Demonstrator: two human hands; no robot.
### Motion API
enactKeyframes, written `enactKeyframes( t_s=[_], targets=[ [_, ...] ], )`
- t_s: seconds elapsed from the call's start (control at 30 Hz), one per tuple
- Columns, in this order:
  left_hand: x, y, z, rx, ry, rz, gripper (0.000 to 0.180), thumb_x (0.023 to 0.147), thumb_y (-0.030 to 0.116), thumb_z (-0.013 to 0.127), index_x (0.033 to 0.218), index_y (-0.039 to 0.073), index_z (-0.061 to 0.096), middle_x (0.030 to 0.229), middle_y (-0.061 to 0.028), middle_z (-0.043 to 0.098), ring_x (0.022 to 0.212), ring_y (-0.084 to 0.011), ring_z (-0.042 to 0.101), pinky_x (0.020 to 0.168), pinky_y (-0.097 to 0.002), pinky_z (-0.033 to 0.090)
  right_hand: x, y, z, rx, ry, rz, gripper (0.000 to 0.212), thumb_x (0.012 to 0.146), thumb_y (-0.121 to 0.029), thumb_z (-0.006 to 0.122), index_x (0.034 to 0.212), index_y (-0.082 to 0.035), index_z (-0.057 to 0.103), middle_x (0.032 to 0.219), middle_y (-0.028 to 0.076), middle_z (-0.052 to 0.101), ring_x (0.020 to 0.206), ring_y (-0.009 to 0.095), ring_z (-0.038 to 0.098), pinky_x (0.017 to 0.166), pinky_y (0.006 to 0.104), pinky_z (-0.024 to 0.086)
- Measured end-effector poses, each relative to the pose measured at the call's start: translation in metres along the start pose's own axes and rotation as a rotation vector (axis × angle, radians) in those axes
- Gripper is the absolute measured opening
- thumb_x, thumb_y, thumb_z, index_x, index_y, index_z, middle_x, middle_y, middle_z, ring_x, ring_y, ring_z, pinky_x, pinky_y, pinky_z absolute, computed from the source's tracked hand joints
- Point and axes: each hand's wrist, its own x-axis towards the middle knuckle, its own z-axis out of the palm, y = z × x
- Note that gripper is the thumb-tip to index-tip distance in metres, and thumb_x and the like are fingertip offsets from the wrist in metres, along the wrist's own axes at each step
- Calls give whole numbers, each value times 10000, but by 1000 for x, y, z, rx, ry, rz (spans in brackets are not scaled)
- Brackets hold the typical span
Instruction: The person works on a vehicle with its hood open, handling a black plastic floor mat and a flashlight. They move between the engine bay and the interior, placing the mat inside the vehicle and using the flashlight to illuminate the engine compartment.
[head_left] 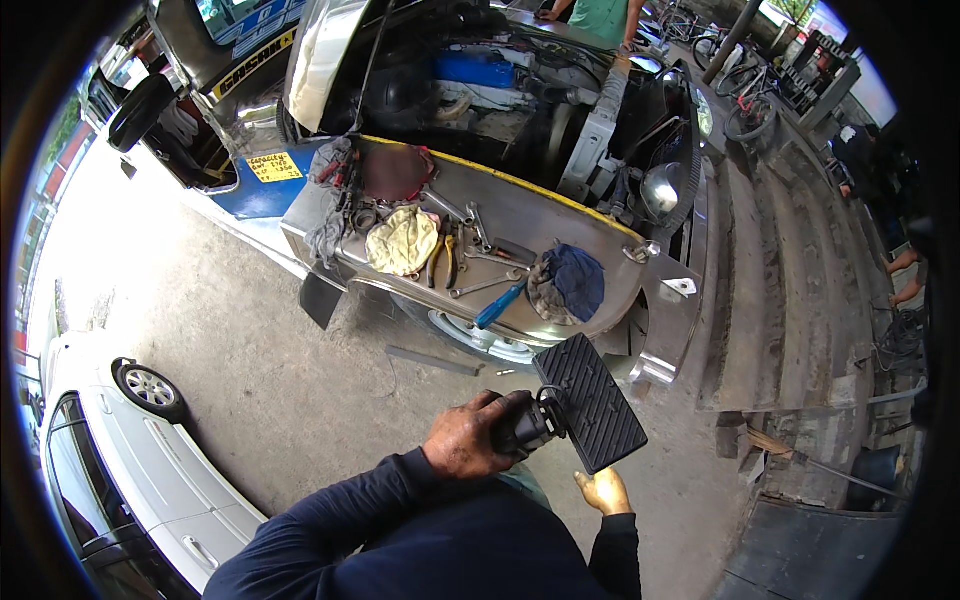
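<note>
My left hand (468, 440) is closed around a black boxy device (521, 424) in front of my body. A short cable loops out by it, next to a flat black panel with slanted ridges (592, 403), which hangs tilted to its right. How the two are joined I cannot make out. My right hand (605, 492) is low, just below the panel's bottom corner, in bright light. Its fingers are too washed out and partly hidden to tell their grip, or whether they touch the panel.
Ahead, a metal fender (420, 280) bears wrenches (475, 225), pliers (449, 262), a blue-handled screwdriver (500, 305), a yellow rag (402, 241) and a blue-grey rag (570, 283). Behind is an exposed engine bay (480, 90) and a person in green (603, 18). A white car (150, 470) stands left, wooden planks (790, 270) right.
</note>
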Motion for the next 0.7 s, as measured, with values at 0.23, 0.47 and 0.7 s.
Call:
enactKeyframes(
  t_s=[0.23,0.47,0.7],
  targets=[
    [28,42,11,-207,319,184,882,727,179,885,1547,157,561,1367,-178,654,1197,-393,713,1010,-455,600,-3,36,-3,61,-78,48,485,939,-340,779,1282,-4,711,1239,268,738,1172,424,708,1026,471,554],
    [90,79,-20,-608,385,328,898,861,243,890,1611,57,432,1516,-172,571,1420,-319,556,1164,-493,505,-25,66,19,59,-288,305,579,976,-447,717,1400,-55,669,1352,232,708,1268,400,667,1080,472,538],
    [160,76,-20,-212,120,327,975,725,138,936,1569,-14,472,1408,-185,625,1323,-294,633,1143,-426,518,-25,65,-23,405,-69,454,562,1006,-422,718,1396,-19,681,1344,252,718,1215,386,710,1059,451,553]
  ],
)
